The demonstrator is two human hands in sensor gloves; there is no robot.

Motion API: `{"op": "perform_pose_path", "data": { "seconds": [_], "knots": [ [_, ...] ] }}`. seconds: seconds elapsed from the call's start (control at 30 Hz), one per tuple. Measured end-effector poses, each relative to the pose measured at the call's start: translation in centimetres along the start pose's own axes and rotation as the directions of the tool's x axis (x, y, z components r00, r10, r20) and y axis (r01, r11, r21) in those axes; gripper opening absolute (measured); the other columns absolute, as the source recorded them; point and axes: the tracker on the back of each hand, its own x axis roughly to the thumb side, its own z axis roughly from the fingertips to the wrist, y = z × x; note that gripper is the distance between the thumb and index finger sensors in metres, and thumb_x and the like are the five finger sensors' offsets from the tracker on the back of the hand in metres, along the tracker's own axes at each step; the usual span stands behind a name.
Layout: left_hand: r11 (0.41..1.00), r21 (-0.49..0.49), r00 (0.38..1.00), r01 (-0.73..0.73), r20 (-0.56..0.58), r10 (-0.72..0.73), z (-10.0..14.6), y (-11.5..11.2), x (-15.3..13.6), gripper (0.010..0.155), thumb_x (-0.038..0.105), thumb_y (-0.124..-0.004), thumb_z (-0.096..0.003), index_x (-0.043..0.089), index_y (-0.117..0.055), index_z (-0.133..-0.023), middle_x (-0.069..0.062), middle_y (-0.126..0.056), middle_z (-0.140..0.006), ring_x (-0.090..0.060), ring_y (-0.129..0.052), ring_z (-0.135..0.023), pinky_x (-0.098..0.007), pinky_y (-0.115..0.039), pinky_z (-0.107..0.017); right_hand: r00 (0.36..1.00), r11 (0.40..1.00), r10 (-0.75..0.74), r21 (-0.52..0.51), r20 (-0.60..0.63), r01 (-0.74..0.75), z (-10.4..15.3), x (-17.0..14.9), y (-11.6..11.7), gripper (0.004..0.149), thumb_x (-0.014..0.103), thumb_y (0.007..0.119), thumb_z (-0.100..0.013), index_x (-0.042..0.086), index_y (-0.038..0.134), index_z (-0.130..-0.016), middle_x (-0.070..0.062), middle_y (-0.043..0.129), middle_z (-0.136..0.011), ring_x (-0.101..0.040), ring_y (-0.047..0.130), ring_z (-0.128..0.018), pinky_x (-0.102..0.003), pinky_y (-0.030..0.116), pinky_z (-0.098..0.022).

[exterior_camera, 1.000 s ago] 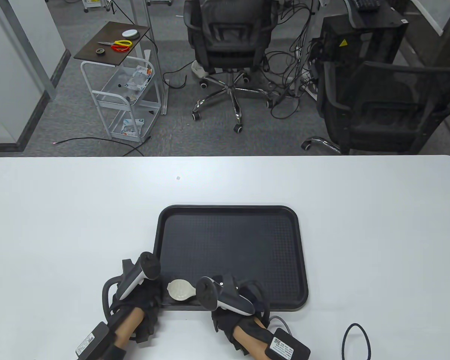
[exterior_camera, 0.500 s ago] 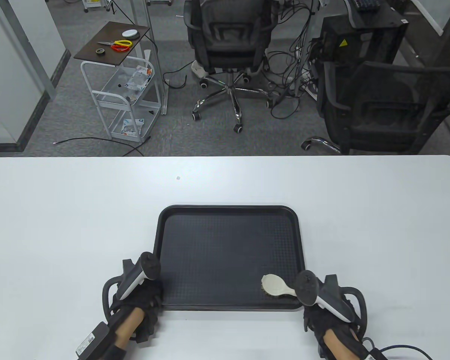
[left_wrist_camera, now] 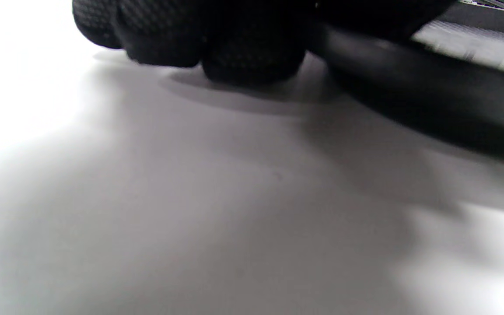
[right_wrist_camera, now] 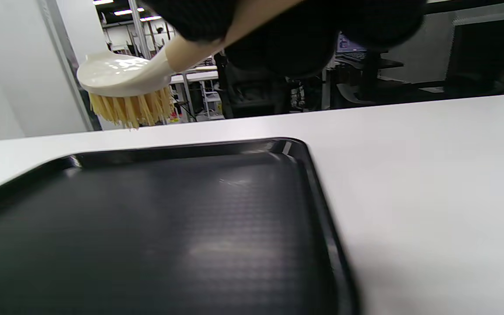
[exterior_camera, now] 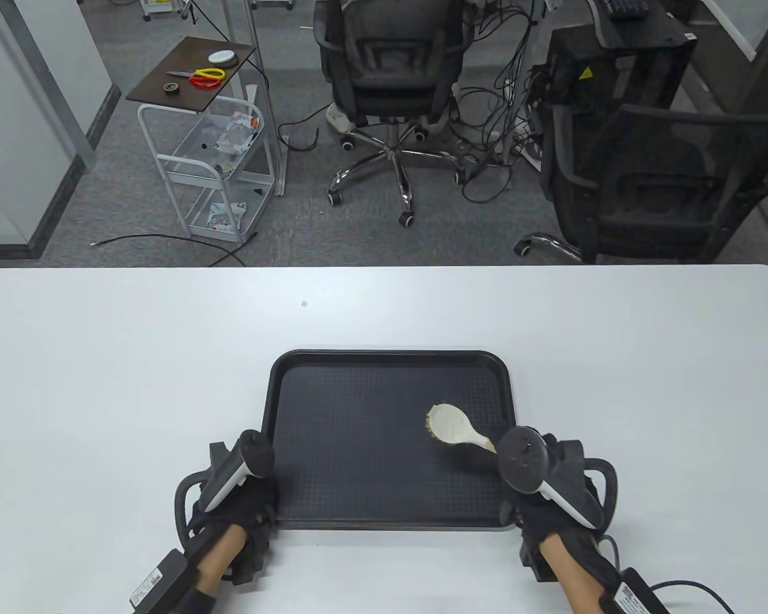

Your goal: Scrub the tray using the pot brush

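I have the pot brush [exterior_camera: 451,426] in my right hand [exterior_camera: 553,505], my fingers wrapped around its pale handle so that the round head reaches out over the right half of the tray [exterior_camera: 333,409] with the bristles facing down. From the right wrist view the straw-coloured bristles [right_wrist_camera: 129,109] hang clear above the dark textured floor of the tray rather than pressing into it, so I judge that I am between strokes, carrying the head to a fresh patch before I lower it again. Holding the handle near its end gives me reach across the tray without leaning my wrist over the rim. My left hand [exterior_camera: 240,505] sits at the tray's near left corner; in the left wrist view my gloved fingertips [left_wrist_camera: 252,65] rest curled on the white table [exterior_camera: 102,384] right beside the black rim, and the thumb side seems to lie on the edge, though I cannot tell whether I actually grip it. I keep it there to stop the light tray from sliding when the brush pushes sideways. The tray itself lies flat near the table's front edge, between my two hands.
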Motion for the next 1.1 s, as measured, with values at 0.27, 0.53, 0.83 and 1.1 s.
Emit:
{"op": "perform_pose_path", "data": {
  "seconds": [0.27,0.53,0.83,1.1],
  "knots": [
    [1.0,0.0,1.0,0.0,0.001,0.0,0.0,0.0,0.0,0.078,0.047,-0.07,-0.0455,0.015,-0.031,-0.105,-0.002,-0.085,-0.05,-0.021,-0.086,-0.042,-0.049,-0.067,-0.059,0.997,1.0,0.015,0.007,0.08,-0.015,-5.9,10.0,3.1,0.055,0.023,0.077,-0.049,0.028,0.065,-0.102,-0.007,0.072,-0.1,-0.027,0.084,-0.078,-0.05,0.074,-0.058],
    [1.0,-0.001,1.0,-0.005,0.004,0.005,0.0,0.0,0.0,0.078,0.048,-0.07,-0.0454,0.015,-0.031,-0.105,-0.002,-0.085,-0.05,-0.021,-0.086,-0.042,-0.049,-0.067,-0.059,0.998,0.994,-0.028,0.104,0.055,0.022,-11.0,17.5,8.4,0.055,0.024,0.076,-0.05,0.031,0.062,-0.103,-0.004,0.07,-0.102,-0.025,0.082,-0.081,-0.049,0.072,-0.061],
    [1.0,-0.002,1.0,-0.005,0.004,0.005,0.0,0.0,0.0,0.078,0.048,-0.07,-0.0453,0.015,-0.031,-0.105,-0.002,-0.085,-0.05,-0.021,-0.086,-0.042,-0.049,-0.067,-0.058,0.998,0.992,0.056,0.113,-0.009,-0.055,-12.9,15.2,12.3,0.054,0.026,0.076,-0.049,0.033,0.063,-0.101,-0.004,0.073,-0.099,-0.024,0.085,-0.078,-0.047,0.076,-0.058],
    [1.0,-0.002,1.0,-0.006,0.003,0.007,0.0,-0.1,0.0,0.078,0.048,-0.07,-0.0454,0.015,-0.031,-0.105,-0.002,-0.085,-0.05,-0.021,-0.086,-0.042,-0.049,-0.067,-0.059,0.976,0.987,0.115,0.131,-0.185,-0.091,-12.5,4.3,8.8,0.052,0.024,0.078,-0.048,0.032,0.069,-0.099,-0.006,0.077,-0.097,-0.026,0.087,-0.076,-0.049,0.077,-0.056]
  ]
}}
